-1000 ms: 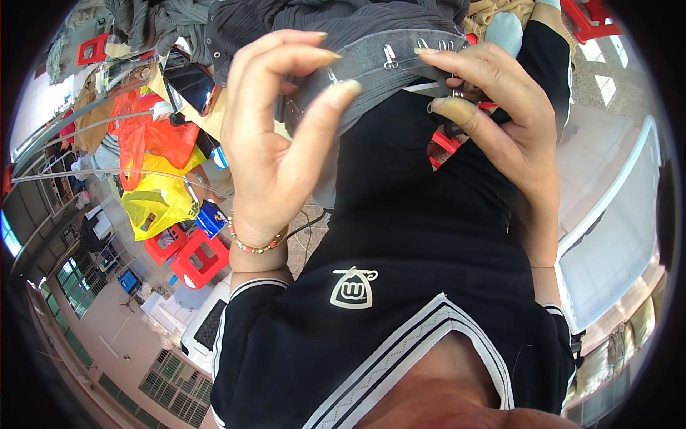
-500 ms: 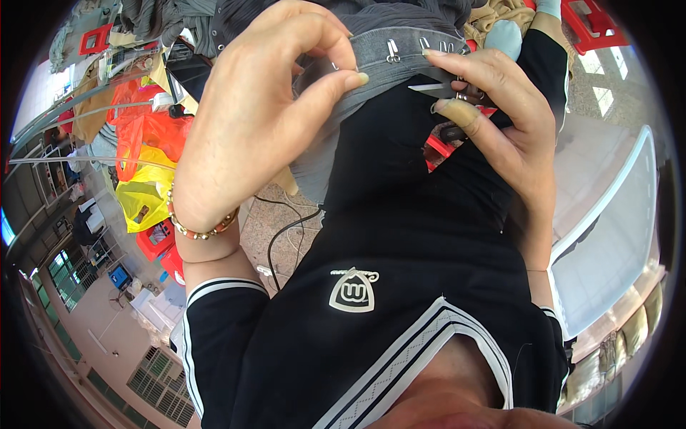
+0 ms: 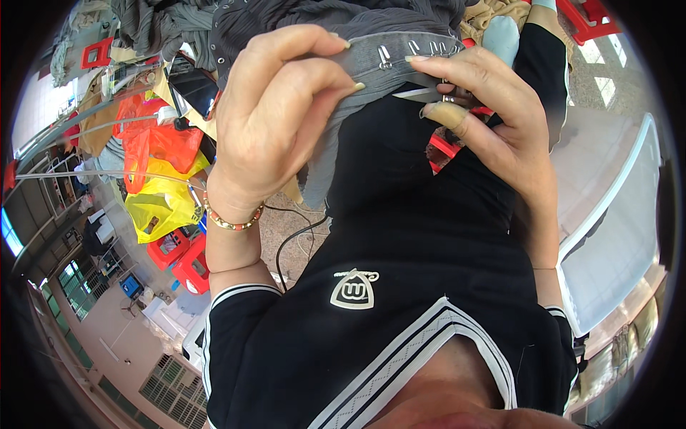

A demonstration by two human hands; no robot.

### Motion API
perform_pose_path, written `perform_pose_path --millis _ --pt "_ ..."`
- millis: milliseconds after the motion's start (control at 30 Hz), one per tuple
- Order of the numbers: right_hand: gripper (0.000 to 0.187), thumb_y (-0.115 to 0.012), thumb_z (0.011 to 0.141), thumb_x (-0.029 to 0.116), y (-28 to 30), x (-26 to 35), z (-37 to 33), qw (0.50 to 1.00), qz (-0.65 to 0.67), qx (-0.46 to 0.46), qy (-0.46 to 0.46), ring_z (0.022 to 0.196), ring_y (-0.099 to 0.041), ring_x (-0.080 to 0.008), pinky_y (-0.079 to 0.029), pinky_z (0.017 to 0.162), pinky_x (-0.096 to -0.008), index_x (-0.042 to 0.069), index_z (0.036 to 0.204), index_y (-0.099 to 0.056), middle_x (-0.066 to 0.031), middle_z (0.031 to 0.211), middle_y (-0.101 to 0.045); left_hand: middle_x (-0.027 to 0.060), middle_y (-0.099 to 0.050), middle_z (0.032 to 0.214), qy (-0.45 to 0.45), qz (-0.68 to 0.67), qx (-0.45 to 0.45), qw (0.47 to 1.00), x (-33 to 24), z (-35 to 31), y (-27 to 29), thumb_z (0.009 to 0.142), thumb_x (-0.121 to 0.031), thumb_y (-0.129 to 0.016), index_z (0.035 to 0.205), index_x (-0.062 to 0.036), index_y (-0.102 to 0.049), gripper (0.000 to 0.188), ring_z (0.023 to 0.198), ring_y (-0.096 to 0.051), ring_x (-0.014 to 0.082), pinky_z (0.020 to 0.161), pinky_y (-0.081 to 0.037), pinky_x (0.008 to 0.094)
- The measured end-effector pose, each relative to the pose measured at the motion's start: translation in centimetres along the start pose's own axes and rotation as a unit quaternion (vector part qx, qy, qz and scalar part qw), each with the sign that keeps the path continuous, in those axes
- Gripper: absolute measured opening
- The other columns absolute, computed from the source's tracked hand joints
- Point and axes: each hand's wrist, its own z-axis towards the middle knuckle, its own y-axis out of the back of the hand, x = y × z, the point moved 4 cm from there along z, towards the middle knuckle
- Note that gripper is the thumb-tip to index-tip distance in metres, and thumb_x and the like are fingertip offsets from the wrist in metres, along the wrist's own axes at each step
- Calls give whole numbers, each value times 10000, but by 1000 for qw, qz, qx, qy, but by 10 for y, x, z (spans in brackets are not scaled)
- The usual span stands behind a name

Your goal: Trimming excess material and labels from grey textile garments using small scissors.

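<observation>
A grey ribbed garment (image 3: 286, 20) lies over my lap, its band (image 3: 368, 53) carrying several metal hooks (image 3: 384, 57). My left hand (image 3: 275, 114) is over the left part of this band, thumb and forefinger apart; no object shows between them. At the band's right side, my right hand (image 3: 500, 111) keeps small scissors (image 3: 418, 94) in its palm and curled fingers, the pale blades pointing left. Its forefinger tip reaches the band near the hooks, and the thumb, wrapped in something tan, stands apart below. The scissors' handles are mostly hidden.
Left of me are red and yellow plastic bags (image 3: 161, 207), red stools (image 3: 191, 264) and a clear-edged table. A black cable (image 3: 289, 243) runs along the floor. At right stands a translucent white bin (image 3: 614, 222). Beige cloth (image 3: 486, 18) lies at the far right.
My left thumb and forefinger have parted from near-touching, and the hand has turned. The right hand has shifted slightly left, still with the scissors. The garment's band has moved a little left.
</observation>
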Motion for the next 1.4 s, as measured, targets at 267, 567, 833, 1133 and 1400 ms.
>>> perform_pose_path --millis 267,567,833,1133,1400 --pt "431 -719 751 -6 -1 2 4 1000 -2 17 20 803 -568 -135 -445 685 -226 29 1176 -653 -63 925 -611 110 -602 928 162 -33 30 986 -10 -2 17 720 69 -714 853 4 -629 171 792 -607 204 649 -488 287" --pt "428 -722 751 9 -4 1 3 1000 9 16 0 788 -552 -117 -416 646 -213 37 1173 -655 -48 906 -592 129 -635 989 148 -65 36 986 -1 -4 13 796 24 -689 896 -12 -592 144 932 -609 203 834 -459 290" --pt "429 -723 751 8 -4 0 4 1000 27 6 -10 782 -547 -114 -415 638 -211 41 1174 -657 -43 897 -587 174 -683 986 9 -95 34 995 2 -3 -3 806 71 -649 953 -37 -555 205 1076 -628 364 1036 -364 536" --pt "441 -729 755 31 -2 10 14 999 -38 15 1 782 -554 -128 -426 656 -226 49 1189 -656 -47 884 -582 150 -660 903 158 -267 -91 946 13 -19 -10 848 85 -616 1091 -3 -486 290 954 -662 294 1013 -413 522" --pt "411 -717 755 37 -8 33 40 996 -80 49 -11 745 -543 -154 -425 643 -255 51 1164 -670 -63 836 -561 151 -637 960 220 -383 -171 881 12 -22 -14 879 71 -588 1128 4 -496 274 975 -648 266 988 -458 443"
